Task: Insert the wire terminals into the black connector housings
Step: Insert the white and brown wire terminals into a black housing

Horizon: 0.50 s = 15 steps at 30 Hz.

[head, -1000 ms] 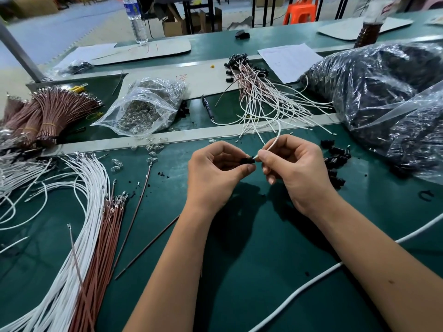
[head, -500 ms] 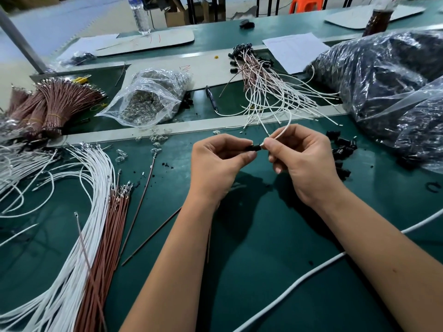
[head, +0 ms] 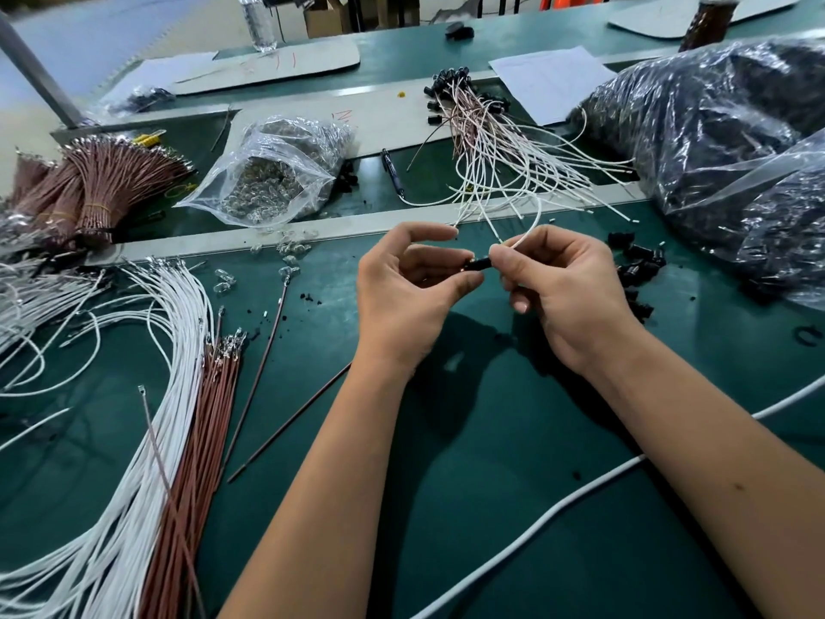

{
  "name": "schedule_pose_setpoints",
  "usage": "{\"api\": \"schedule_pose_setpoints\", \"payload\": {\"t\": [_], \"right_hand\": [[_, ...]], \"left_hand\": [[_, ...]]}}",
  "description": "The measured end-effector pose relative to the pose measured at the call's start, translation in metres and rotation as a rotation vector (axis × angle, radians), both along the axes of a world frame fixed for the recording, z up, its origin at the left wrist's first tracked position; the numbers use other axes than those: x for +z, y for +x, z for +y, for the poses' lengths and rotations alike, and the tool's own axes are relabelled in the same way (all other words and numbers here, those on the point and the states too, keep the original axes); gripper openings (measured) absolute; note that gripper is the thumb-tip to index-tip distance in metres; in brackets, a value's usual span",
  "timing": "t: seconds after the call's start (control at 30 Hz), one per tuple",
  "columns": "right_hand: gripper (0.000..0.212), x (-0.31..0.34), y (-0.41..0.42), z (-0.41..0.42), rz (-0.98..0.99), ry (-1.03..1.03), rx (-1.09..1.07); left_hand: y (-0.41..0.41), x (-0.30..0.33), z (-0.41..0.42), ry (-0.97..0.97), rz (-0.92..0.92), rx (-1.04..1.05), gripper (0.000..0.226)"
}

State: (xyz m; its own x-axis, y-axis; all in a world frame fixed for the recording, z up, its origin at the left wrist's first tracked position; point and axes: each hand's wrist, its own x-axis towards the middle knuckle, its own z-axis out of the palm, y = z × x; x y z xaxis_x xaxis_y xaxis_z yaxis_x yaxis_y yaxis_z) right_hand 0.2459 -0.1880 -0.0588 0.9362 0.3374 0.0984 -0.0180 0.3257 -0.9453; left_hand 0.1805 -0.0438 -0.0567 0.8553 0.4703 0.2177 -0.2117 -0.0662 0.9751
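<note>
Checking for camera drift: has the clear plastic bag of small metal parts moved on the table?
No. The clear plastic bag keeps its place beside the black pen.

bare green mat (head: 513, 507) below hands; loose housings (head: 638, 265) crowd right

Black housing (head: 480, 264) between both hands

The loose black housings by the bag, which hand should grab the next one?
Probably the right hand: the loose black housings lie just beside it, though it pinches the white wire now. The left hand is farther off.
</note>
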Motion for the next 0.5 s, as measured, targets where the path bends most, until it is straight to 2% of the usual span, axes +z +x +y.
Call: {"api": "schedule_pose_setpoints", "payload": {"t": [0.13,0.5], "right_hand": [[0.023,0.0042,0.0001,-0.0022,0.112,0.061,0.093],[0.017,0.0049,-0.0038,-0.0005,0.113,0.068,0.138]], "left_hand": [[-0.0011,0.0016,-0.0008,-0.12,-0.041,-0.015,0.038],[-0.0018,0.0025,0.001,-0.095,-0.053,-0.043,0.037]]}}
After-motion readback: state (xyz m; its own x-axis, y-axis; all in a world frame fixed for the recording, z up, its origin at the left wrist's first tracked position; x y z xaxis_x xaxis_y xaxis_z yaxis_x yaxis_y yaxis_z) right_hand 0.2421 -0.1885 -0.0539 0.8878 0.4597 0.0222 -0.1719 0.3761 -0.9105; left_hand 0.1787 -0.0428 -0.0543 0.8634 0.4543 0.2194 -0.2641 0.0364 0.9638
